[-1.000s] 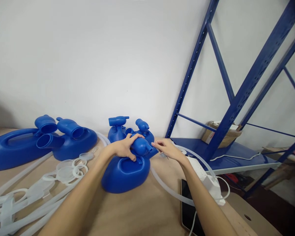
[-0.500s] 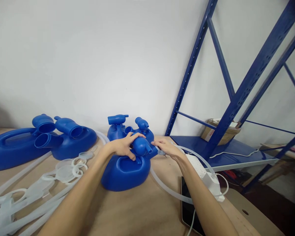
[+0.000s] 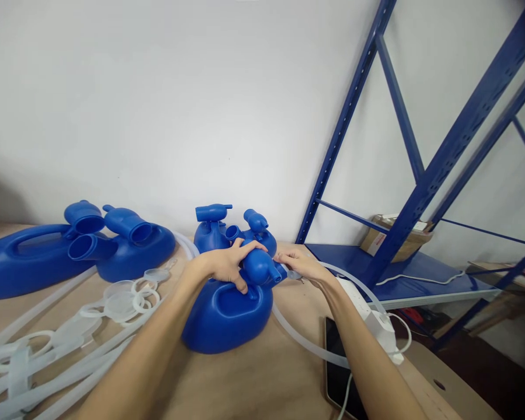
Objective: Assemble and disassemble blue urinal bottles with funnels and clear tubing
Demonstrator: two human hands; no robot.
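Note:
A blue plastic urinal bottle (image 3: 227, 326) lies on the table in front of me, its handle opening facing me. My left hand (image 3: 228, 263) is clamped over its neck, thumb near the handle and fingers over the blue bulb-shaped top (image 3: 258, 267) with a small spout. My right hand (image 3: 301, 265) is at the right of the bottle's mouth, fingers pinched on a small translucent piece (image 3: 294, 274), perhaps a cap; its exact form is partly hidden. A translucent tube (image 3: 308, 345) loops from beside the bottle under my right forearm.
Similar blue bottles (image 3: 135, 256) stand at the left and behind. Translucent tubes, rings and caps (image 3: 118, 303) lie at left. A white power strip (image 3: 376, 326) and a dark tablet (image 3: 332, 373) lie at right, beside a blue metal shelf (image 3: 332, 248) holding a cardboard box (image 3: 402, 242).
The held bottle has shifted slightly towards me, and its bulb top with the spout has turned a little right and down. Both hands keep their grips. The whole view has shifted slightly.

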